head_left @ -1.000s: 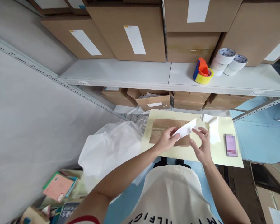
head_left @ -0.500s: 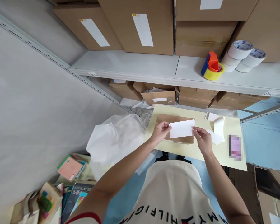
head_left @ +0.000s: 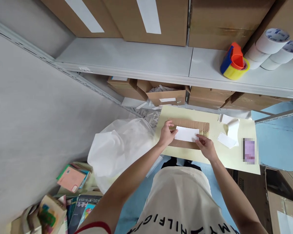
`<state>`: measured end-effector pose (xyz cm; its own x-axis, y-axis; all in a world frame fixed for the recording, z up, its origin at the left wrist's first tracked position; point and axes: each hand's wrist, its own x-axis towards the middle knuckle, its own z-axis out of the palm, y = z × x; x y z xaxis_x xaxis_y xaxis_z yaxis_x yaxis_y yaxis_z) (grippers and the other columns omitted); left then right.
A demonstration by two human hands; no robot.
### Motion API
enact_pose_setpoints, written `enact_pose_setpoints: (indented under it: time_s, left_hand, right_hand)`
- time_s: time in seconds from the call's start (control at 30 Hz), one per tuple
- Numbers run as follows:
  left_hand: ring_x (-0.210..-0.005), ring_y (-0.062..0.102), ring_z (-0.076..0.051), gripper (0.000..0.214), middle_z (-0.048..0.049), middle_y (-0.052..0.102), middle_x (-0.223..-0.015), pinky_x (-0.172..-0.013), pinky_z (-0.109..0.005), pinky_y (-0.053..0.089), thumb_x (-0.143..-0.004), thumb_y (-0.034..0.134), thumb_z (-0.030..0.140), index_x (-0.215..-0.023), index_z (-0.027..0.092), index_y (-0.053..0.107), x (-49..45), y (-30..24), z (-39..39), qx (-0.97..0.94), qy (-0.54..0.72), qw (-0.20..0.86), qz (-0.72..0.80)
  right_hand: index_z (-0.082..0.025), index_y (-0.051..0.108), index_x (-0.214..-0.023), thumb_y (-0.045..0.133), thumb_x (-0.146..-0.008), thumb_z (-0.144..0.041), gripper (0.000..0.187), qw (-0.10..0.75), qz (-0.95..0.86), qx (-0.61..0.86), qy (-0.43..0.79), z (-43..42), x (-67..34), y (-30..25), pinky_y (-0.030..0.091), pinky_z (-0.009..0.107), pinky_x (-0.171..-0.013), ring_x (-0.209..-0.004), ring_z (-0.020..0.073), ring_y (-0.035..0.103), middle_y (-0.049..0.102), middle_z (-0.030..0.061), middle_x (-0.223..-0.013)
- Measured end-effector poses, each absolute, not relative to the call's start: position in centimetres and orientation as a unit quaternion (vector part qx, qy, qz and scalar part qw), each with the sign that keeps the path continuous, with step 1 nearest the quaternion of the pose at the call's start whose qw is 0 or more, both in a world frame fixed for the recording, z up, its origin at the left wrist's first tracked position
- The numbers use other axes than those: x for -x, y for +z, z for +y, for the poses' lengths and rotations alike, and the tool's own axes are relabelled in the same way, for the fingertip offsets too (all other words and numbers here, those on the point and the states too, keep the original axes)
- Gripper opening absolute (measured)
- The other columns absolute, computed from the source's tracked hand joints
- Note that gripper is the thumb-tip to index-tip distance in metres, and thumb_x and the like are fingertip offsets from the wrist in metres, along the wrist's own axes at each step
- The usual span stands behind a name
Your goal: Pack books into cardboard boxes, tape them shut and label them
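Observation:
A white rectangular label [head_left: 187, 134] lies flat over the top of a brown cardboard box [head_left: 189, 123]; whether it is stuck down fully I cannot tell. My left hand [head_left: 167, 134] pinches the label's left end between thumb and fingers, with some fingers reaching over the box. At the opposite end, my right hand [head_left: 206, 146] grips the lower right corner. Clear tape shows on the box's right side. The box rests on a pale yellow tabletop [head_left: 217, 154].
On the table's right are white label sheets [head_left: 228, 138] and a blurred pink item [head_left: 249, 151]. Above runs a grey shelf [head_left: 136, 58] with cartons, a tape dispenser [head_left: 234, 63] and tape rolls [head_left: 271, 42]. A white bag [head_left: 119, 143] and books [head_left: 73, 178] are at left.
Both hands have brought the label down closer to the box, so it now looks level with the box top. The camera view has shifted slightly.

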<state>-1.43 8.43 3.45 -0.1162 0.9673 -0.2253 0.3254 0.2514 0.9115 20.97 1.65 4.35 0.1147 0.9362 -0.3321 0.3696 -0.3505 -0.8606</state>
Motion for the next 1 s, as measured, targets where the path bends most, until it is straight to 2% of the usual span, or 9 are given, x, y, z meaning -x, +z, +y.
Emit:
enact_pose_setpoints:
  time_s: [0.27, 0.47, 0.63, 0.73, 0.83, 0.9, 1.0]
  left_hand:
    - [-0.055, 0.059, -0.007, 0.053, -0.0001, 0.063, -0.100, -0.071, -0.028, 0.054, -0.073, 0.073, 0.012, -0.118, 0.021, 0.048, 2.0, 2.0, 9.2, -0.558, 0.308, 0.409, 0.654]
    - [-0.086, 0.067, -0.022, 0.044, -0.0025, 0.063, -0.091, -0.078, -0.033, 0.050, -0.074, 0.072, 0.015, -0.112, 0.021, 0.050, 1.8, 3.0, 9.9, -0.642, 0.204, 0.333, 0.660]
    - [-0.090, 0.068, -0.028, 0.039, -0.0078, 0.067, -0.093, -0.077, -0.038, 0.051, -0.080, 0.070, 0.026, -0.114, 0.019, 0.053, 2.4, 4.5, 9.9, -0.666, 0.128, 0.298, 0.672]
    - [-0.105, 0.066, -0.030, 0.030, -0.0125, 0.068, -0.108, -0.089, -0.041, 0.050, -0.085, 0.064, 0.023, -0.114, 0.019, 0.059, 2.4, 5.1, 9.1, -0.731, 0.139, 0.279, 0.607]
    - [-0.133, 0.050, -0.031, 0.038, -0.0143, 0.059, -0.138, -0.111, -0.047, 0.037, -0.089, 0.060, 0.028, -0.126, 0.020, 0.059, 1.8, 4.8, 8.1, -0.823, 0.141, 0.290, 0.468]
    - [-0.144, 0.039, -0.032, 0.049, -0.0152, 0.048, -0.151, -0.119, -0.051, 0.025, -0.091, 0.058, 0.034, -0.138, 0.019, 0.053, 1.3, 4.4, 7.5, -0.852, 0.111, 0.298, 0.416]
    - [-0.148, 0.032, -0.032, 0.059, -0.0170, 0.039, -0.157, -0.121, -0.057, 0.012, -0.093, 0.056, 0.038, -0.147, 0.018, 0.043, 1.3, 3.7, 7.1, -0.864, 0.068, 0.286, 0.408]
  right_hand:
    - [-0.019, 0.073, -0.113, 0.059, -0.078, -0.052, 0.050, 0.245, -0.506, 0.712, 0.422, 2.3, -20.6, 4.1, 0.049, 0.033, -0.064, -0.064, 0.0186, 0.060, 0.067, 0.0023, -0.069]
    - [-0.025, 0.074, -0.112, 0.056, -0.085, -0.051, 0.041, 0.184, -0.595, 0.705, 0.340, 2.6, -20.6, 4.3, 0.050, 0.034, -0.064, -0.069, 0.0219, 0.065, 0.071, 0.0048, -0.078]
    - [-0.030, 0.072, -0.117, 0.047, -0.095, -0.051, 0.039, 0.110, -0.638, 0.714, 0.266, 2.2, -20.8, 5.3, 0.049, 0.035, -0.062, -0.071, 0.0258, 0.069, 0.073, 0.0068, -0.078]
    - [-0.022, 0.070, -0.121, 0.044, -0.095, -0.056, 0.050, 0.115, -0.694, 0.687, 0.183, 2.4, -20.5, 5.8, 0.052, 0.042, -0.076, -0.095, 0.0318, 0.069, 0.073, 0.0153, -0.106]
    - [-0.014, 0.060, -0.136, 0.039, -0.096, -0.060, 0.064, 0.110, -0.778, 0.599, 0.151, 3.0, -19.8, 5.6, 0.046, 0.049, -0.100, -0.127, 0.0356, 0.056, 0.059, 0.0200, -0.139]
    - [-0.014, 0.051, -0.144, 0.034, -0.099, -0.057, 0.065, 0.081, -0.811, 0.557, 0.158, 3.3, -19.5, 5.0, 0.037, 0.051, -0.110, -0.138, 0.0337, 0.046, 0.050, 0.0189, -0.149]
    - [-0.013, 0.042, -0.150, 0.028, -0.102, -0.053, 0.064, 0.046, -0.816, 0.556, 0.151, 3.0, -20.0, 4.1, 0.029, 0.055, -0.115, -0.142, 0.0329, 0.042, 0.045, 0.0191, -0.153]
